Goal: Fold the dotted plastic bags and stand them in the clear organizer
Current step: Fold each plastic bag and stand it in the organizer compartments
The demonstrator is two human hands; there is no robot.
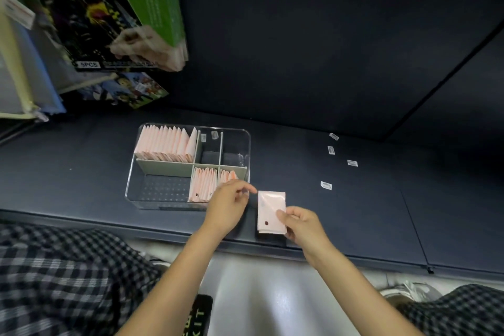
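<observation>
Now, from the head camera, we look down on a dark bench with the clear organizer sitting left of centre. Its rear-left compartment is packed with upright pink folded bags, and the two front-right slots hold more, one nearly full, the other only partly filled beneath the left hand. That left hand hovers at the organizer's front-right corner, fingers loosely curled with the tips drawn together (whether they pinch anything, I cannot tell).

Just right of the organizer, the right hand pinches a small stack of dotted plastic bags by its right edge, thumb on top, the stack's lower end near the bench's front lip. One dark dot shows on the top bag.

My read: the job is well along, and the step in hand is preparing the next bag for that part-filled slot. To do it well, peel off one bag only, crease it to match the standing ones, and slide it in upright beside its neighbours without knocking them flat. Thin plastic will likely cling and spring open, so press the fold firmly.

Small white labels lie scattered well to the right.
</observation>
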